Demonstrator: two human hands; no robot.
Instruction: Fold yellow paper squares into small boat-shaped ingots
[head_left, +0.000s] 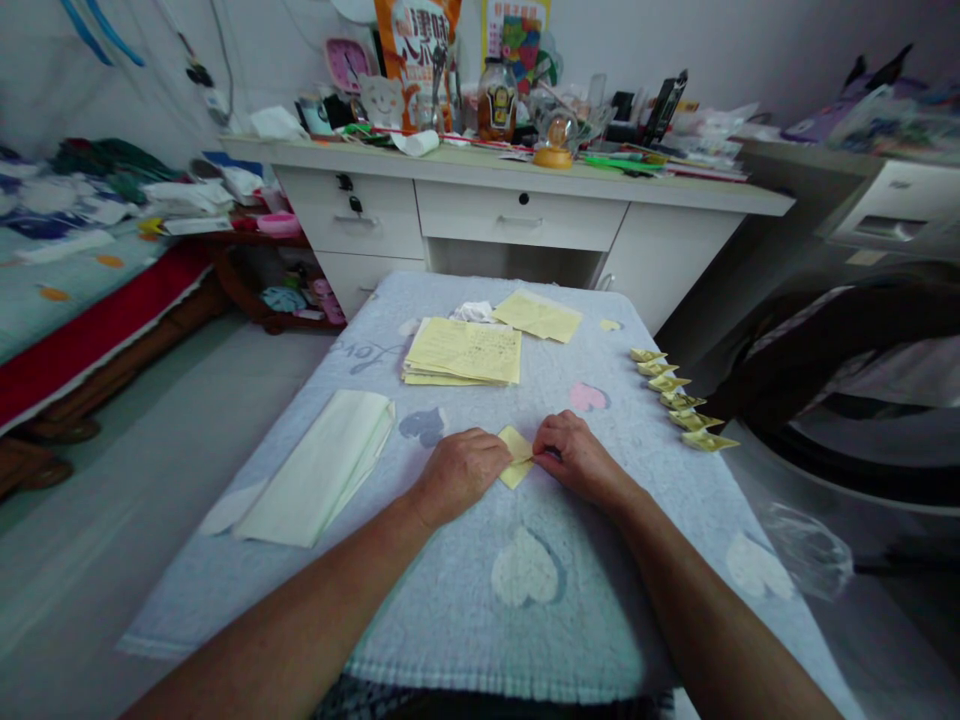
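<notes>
A small square of folded yellow paper point(516, 470) lies on the cloth-covered table between my two hands. My left hand point(466, 468) has its fingers closed on the paper's left corner. At the right corner, my right hand point(576, 455) pinches the paper between thumb and fingertips. Farther back lies a stack of yellow paper sheets point(463, 350) with writing on them, and behind it more loose yellow sheets point(538, 315). Along the right edge stand several folded paper boats point(686, 402) in a row.
A folded pale green-white sheet point(319, 470) lies at the table's left. Crumpled white tissue point(474, 312) sits behind the stack. Beyond is a white desk point(517, 215) crowded with jars and stationery. A washing machine point(885, 230) stands at right, a bed point(90, 300) at left.
</notes>
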